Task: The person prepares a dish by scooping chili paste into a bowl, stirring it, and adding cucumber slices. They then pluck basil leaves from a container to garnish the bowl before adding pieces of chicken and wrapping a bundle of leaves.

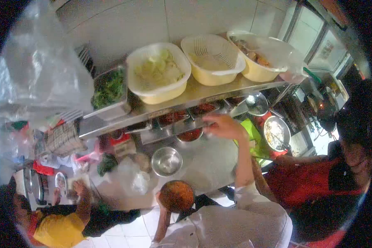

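My left hand [158, 199] grips the edge of a round bowl of orange-brown food [177, 196], held low in front of my white shirt. Stretched forward, my right hand [224, 126] is over the row of containers beneath the shelf, its fingers apart and slightly blurred. I make out nothing in it. Close to its fingertips is a round container of red sauce [190, 135]. Behind that, more containers of red food [173, 119] sit in the row. A shiny metal bowl [167, 161] stands on the steel counter [206, 165], to the left of my right forearm.
On the shelf [153, 114] stand a tub of cut pale greens [159, 74], two further tubs and a tray of leafy herbs [108, 89]. Plastic bags [41, 74] hang at left. Co-workers in yellow [64, 229] and red [295, 177] stand on either side. A pan [277, 133] lies at right.
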{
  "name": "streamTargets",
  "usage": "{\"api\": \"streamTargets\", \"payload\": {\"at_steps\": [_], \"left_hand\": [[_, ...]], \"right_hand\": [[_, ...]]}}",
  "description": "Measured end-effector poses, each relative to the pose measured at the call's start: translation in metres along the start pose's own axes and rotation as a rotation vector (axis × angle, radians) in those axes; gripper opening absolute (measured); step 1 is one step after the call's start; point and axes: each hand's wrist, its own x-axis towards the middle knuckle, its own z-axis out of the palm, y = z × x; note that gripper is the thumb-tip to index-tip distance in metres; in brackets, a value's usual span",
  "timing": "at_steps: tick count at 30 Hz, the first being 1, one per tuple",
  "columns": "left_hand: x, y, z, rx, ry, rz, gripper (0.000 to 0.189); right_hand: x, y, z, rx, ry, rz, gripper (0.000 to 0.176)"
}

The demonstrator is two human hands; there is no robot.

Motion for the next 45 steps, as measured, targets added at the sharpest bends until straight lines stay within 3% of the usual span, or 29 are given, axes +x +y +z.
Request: {"api": "streamTargets", "payload": {"at_steps": [1, 2, 4, 5, 7, 8, 10, 11, 12, 13, 15, 16, 19, 22, 24, 25, 28, 29, 32, 35, 37, 38, 39, 40, 41, 42, 45], "left_hand": [[0.008, -0.01, -0.014, 0.06, 0.077, -0.03, 0.068], [0.013, -0.013, -0.01, 0.06, 0.069, -0.028, 0.068], [0.013, -0.022, 0.009, -0.001, 0.191, -0.083, 0.065], [0.011, -0.029, 0.017, -0.001, 0.185, -0.088, 0.065], [0.004, -0.039, 0.025, 0.274, 0.154, 0.199, 0.059], [0.024, -0.05, -0.006, 0.053, 0.249, -0.044, 0.054], [0.03, -0.038, 0.031, 0.052, 0.205, -0.093, 0.052], [0.032, -0.032, 0.047, 0.048, 0.168, -0.137, 0.051], [0.058, -0.079, -0.057, 0.331, 0.26, 0.063, 0.048], [0.059, -0.069, -0.039, 0.335, 0.25, 0.068, 0.048], [0.045, -0.044, 0.02, 0.283, 0.263, -0.101, 0.051], [0.052, -0.046, 0.019, 0.039, 0.141, -0.118, 0.054], [0.057, -0.044, 0.024, 0.064, 0.174, -0.123, 0.051], [0.067, -0.045, 0.019, 0.161, 0.139, -0.032, 0.048], [0.063, -0.041, 0.03, 0.143, 0.13, 0.017, 0.043], [0.058, -0.037, 0.036, 0.131, 0.123, 0.056, 0.04], [0.097, -0.073, -0.093, 0.041, 0.355, 0.195, 0.031], [0.096, -0.071, -0.094, 0.037, 0.36, 0.198, 0.031], [0.094, -0.057, -0.076, 0.495, 0.344, 0.492, 0.026], [0.063, -0.04, -0.058, 0.984, 0.375, 0.72, 0.021], [0.052, -0.028, -0.052, 0.425, 0.529, 0.516, 0.017], [0.038, -0.011, -0.026, 0.642, 0.573, 0.483, 0.016], [0.028, 0.005, 0.004, 0.745, 0.538, 0.502, 0.019], [0.021, 0.019, 0.002, 0.988, 0.352, 0.554, 0.019], [0.01, 0.05, 0.065, 1.009, 0.203, 0.501, 0.021], [0.01, 0.058, 0.092, 1.045, 0.178, 0.524, 0.031], [0.011, 0.089, 0.172, 1.573, -0.041, 0.824, 0.055]], "right_hand": [[-0.002, -0.037, -0.038, 0.202, -0.21, -0.02, 0.044], [-0.001, -0.06, -0.065, 0.196, -0.205, -0.022, 0.044], [0.004, -0.089, -0.101, 0.518, -0.033, 0.058, 0.035], [0.013, -0.09, -0.114, 0.372, 0.171, 0.005, 0.032], [0.051, -0.082, -0.14, 0.171, 0.455, -0.032, 0.028], [0.075, -0.074, -0.155, 0.117, 0.54, -0.019, 0.028], [0.127, -0.021, -0.171, -0.203, 0.28, -0.036, 0.043], [0.142, -0.014, -0.17, -0.372, 0.094, 0.078, 0.055], [0.155, -0.01, -0.168, -0.535, -0.094, 0.192, 0.067], [0.166, 0.005, -0.165, -0.536, -0.082, 0.193, 0.067], [0.185, 0.035, -0.153, -0.533, -0.289, 0.097, 0.087], [0.191, 0.042, -0.149, -0.537, -0.28, 0.092, 0.087], [0.197, 0.055, -0.146, -0.587, -0.318, 0.098, 0.09], [0.196, 0.055, -0.159, -0.442, -0.353, 0.119, 0.083], [0.188, 0.049, -0.168, -0.285, -0.07, 0.047, 0.069], [0.185, 0.043, -0.171, -0.279, -0.072, 0.043, 0.069], [0.179, 0.028, -0.175, 0.111, 0.151, 0.127, 0.04], [0.175, 0.021, -0.176, 0.112, 0.145, 0.123, 0.04], [0.141, -0.019, -0.181, 0.453, 0.293, 0.017, 0.028], [0.085, -0.079, -0.162, 0.617, 0.367, -0.037, 0.024], [0.053, -0.105, -0.136, 0.725, 0.367, -0.014, 0.024], [0.035, -0.112, -0.119, 0.861, 0.149, 0.023, 0.024], [0.02, -0.116, -0.102, 1.001, -0.068, 0.069, 0.026], [0.014, -0.113, -0.068, 1.001, -0.135, 0.022, 0.024], [0.012, -0.106, -0.021, 1.002, -0.189, -0.033, 0.022], [0.011, -0.097, 0.025, 1.044, -0.256, 0.032, 0.021], [-0.008, -0.069, 0.148, 1.085, -0.357, 0.165, 0.026]]}}
